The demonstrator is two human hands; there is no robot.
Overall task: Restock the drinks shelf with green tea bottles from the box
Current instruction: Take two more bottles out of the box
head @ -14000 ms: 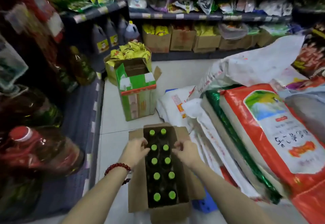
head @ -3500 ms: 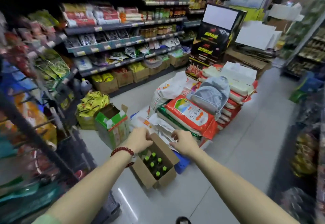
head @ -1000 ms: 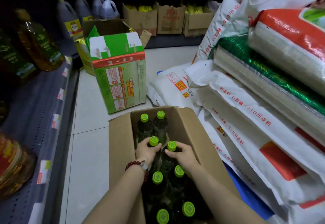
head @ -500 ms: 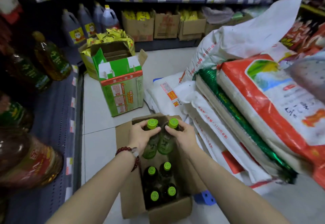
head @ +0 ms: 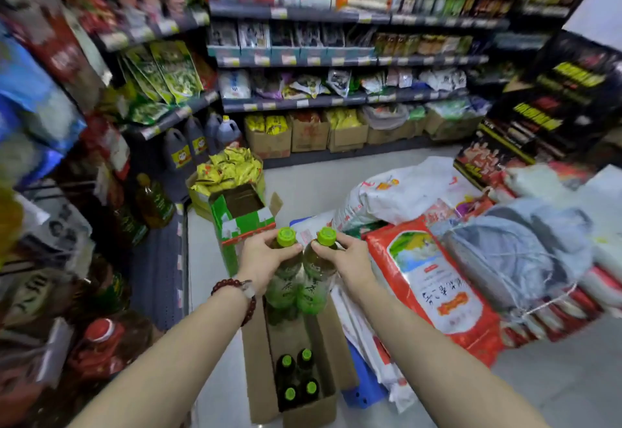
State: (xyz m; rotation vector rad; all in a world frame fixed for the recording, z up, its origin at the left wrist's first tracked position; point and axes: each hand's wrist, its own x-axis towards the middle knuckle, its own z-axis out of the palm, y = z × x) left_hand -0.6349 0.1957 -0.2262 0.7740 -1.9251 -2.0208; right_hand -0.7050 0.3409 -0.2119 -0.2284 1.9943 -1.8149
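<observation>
Green tea bottles were the load here, but the largest things in view were the stacked rice sacks (head: 434, 289) on the right and the shelving (head: 336, 57) behind, none of it plainly a drinks shelf. On the floor between them lay the cardboard box (head: 255, 377), open, with four green-capped bottles (head: 298, 377) left at its near end. Above its far end two bottles were held upright and side by side, touching: the left bottle (head: 286, 279) was grasped round the neck and shoulder by the left hand (head: 262, 259), the right bottle (head: 316, 279) likewise by the right hand (head: 346, 259), fingers curled just under each cap. A bead bracelet (head: 235, 293) was worn on the left wrist.

A slip was judged the main risk: each bottle was gripped high, so its weight hung below the fingers and could swing during carrying. A knock against the green carton (head: 242, 222) or the sacks could be caused by the narrow aisle.
</observation>
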